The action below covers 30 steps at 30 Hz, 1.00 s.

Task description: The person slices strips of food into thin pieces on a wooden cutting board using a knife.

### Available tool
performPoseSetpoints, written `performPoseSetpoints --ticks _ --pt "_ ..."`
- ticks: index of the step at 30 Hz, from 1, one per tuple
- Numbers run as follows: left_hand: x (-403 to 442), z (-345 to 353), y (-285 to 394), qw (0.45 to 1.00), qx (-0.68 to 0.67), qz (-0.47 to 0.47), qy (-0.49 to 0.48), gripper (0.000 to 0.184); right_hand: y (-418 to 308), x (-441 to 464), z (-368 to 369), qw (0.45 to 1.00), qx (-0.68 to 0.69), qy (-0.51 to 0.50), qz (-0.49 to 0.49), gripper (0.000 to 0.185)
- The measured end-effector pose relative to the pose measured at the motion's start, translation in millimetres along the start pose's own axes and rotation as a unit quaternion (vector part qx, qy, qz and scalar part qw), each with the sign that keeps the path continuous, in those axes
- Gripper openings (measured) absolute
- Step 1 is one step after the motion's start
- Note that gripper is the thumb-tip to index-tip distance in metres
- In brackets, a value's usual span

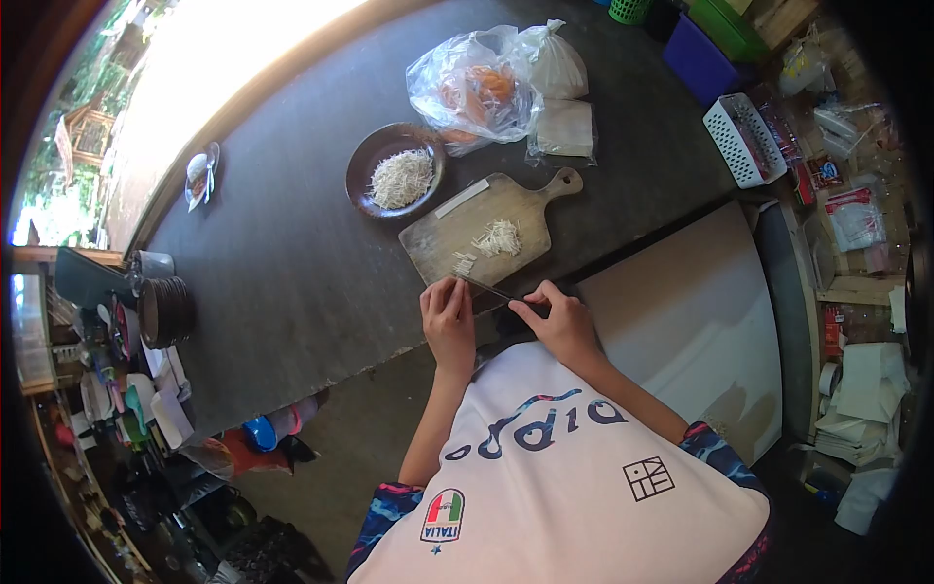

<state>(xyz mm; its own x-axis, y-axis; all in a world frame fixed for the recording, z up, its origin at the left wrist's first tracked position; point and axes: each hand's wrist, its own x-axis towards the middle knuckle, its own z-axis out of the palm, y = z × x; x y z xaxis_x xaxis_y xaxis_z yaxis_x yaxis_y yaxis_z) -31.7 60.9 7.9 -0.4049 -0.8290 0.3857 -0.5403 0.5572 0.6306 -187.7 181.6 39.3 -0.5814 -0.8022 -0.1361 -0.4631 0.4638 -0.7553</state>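
Observation:
My right hand (562,323) grips a knife (494,290) whose blade points left across the near edge of a wooden cutting board (530,200). My left hand (449,319) is at the board's near left corner by the blade tip, fingers bent and together; what they hold is hidden. A small heap of thin pale strips (497,237) lies on the board, with a few cut pieces (464,263) beside the blade. Along the far left edge rests a long whitish slab (461,198). Beyond it, a brown bowl (357,185) contains a mound of pale shreds (402,179).
Behind the board are a clear plastic bag (477,88) with orange contents, a tied bag (559,63) and a wrapped pale block (564,128). A white basket (744,141) stands right. A small plate (197,185) and stacked dark plates (165,311) are left.

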Motion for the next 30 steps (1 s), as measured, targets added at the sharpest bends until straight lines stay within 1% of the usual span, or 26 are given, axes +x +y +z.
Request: performPoseSetpoints --ticks 3,9,12,18,21,24,27,30 --pt "0.6 -0.7 -1.2 1.000 -0.005 0.006 0.005 0.018 -6.3 1.3 0.0 1.000 -0.008 0.003 -0.007 0.042" --pt "0.6 -0.3 -0.6 1.000 0.000 0.002 0.010 0.018 -2.2 0.6 -5.6 0.999 0.042 -0.031 0.014 0.042" --pt "2.2 -2.3 1.1 1.000 0.005 0.007 0.004 0.018 -9.9 -0.4 -4.5 0.999 -0.034 0.001 0.002 0.042" --pt "0.1 -2.8 1.2 1.000 0.002 0.001 -0.002 0.020 -4.0 0.1 -6.0 0.999 0.028 -0.028 0.010 0.041" --pt "0.3 -1.9 0.1 1.000 0.003 0.007 0.005 0.020 -2.8 0.0 -3.3 1.000 0.008 -0.011 0.013 0.040" --pt "-1.5 -0.6 0.1 1.000 0.000 -0.005 0.007 0.019 -12.6 -2.1 -4.3 0.999 -0.043 0.006 -0.011 0.040" --pt "-2.0 0.2 -1.7 1.000 -0.002 -0.007 0.001 0.019 -3.8 0.6 -6.1 0.999 0.028 -0.017 0.006 0.040" --pt "-0.9 -0.9 -0.1 1.000 0.001 0.003 0.005 0.018 2.9 0.4 -4.5 0.994 0.077 -0.058 0.051 0.041"
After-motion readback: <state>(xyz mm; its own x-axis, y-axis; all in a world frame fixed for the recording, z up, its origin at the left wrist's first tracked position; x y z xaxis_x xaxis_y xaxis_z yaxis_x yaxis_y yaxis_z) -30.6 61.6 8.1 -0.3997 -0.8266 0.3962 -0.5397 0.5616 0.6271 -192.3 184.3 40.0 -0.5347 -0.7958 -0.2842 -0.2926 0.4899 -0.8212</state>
